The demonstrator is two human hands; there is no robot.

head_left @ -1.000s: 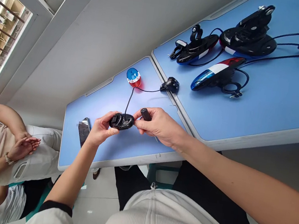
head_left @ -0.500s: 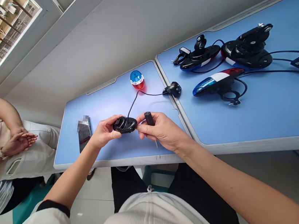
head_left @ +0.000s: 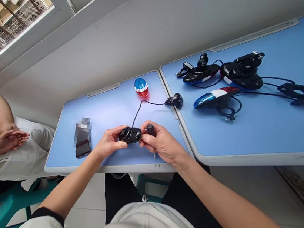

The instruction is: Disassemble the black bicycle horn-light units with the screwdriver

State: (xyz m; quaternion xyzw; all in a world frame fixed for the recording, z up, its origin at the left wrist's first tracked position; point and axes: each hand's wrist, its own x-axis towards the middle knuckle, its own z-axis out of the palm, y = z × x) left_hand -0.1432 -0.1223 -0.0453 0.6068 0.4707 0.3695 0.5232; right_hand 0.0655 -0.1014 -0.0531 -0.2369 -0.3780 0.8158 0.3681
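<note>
Just above the near edge of the blue counter (head_left: 107, 112), the left hand (head_left: 109, 144) closes its fingers round the black lamp housing (head_left: 130, 134) to steady it, cord (head_left: 135, 115) trailing slack to a switch (head_left: 174, 101), while the right hand (head_left: 162, 143) pinches the housing's end, screwdriver (head_left: 151, 130) tucked under its curled fingers

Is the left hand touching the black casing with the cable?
Touching. The head view shows the left hand pinching the black casing between thumb and fingers.

The left hand (head_left: 109, 144) and right hand (head_left: 162, 143) meet before the chest, fingers pinched.
</note>
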